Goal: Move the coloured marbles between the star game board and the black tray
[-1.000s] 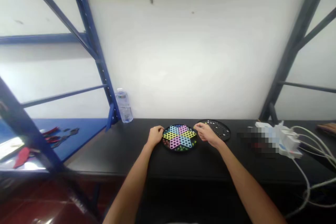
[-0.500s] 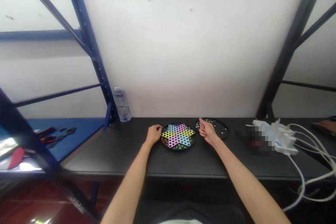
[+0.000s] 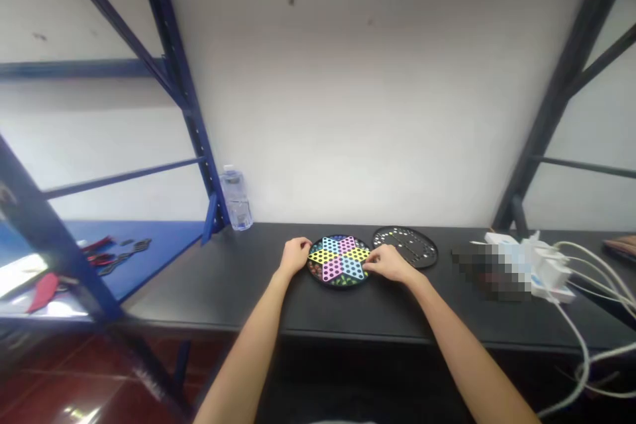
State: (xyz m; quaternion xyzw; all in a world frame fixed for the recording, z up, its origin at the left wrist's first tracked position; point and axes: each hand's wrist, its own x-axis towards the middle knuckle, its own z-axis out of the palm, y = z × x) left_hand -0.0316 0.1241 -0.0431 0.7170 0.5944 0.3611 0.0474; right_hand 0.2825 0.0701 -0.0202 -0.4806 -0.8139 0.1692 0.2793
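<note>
Your Chinese checkers board (image 3: 339, 261) lies flat on the black tabletop (image 3: 199, 285), ahead of you and near the table's far edge. Its star is printed in pink, yellow and blue and pierced with rows of holes, and small coloured marbles (image 3: 316, 270) sit in the dark border. Your left hand (image 3: 297, 255) rests against the board's left rim with the fingers curled; you cannot tell from this view whether it holds a marble. Your right hand (image 3: 390, 264) lies at the board's right edge, palm down, with the fingertips (image 3: 371, 265) over the yellow and blue points; it is partly closed, and any marble in its grip is hidden. Just beside the board, to the far right, lies a round black board (image 3: 405, 246) dotted with white marbles. Farther right stand a white power strip (image 3: 549, 271) and white cables (image 3: 591, 270), next to a pixelated patch (image 3: 489, 271) that cannot be identified. To the left of your hands, a clear plastic water bottle (image 3: 236, 200) stands upright beside a blue steel rack upright (image 3: 199, 146). Beyond it, red-handled tools (image 3: 99, 260) lie on a blue shelf (image 3: 163, 242).
</note>
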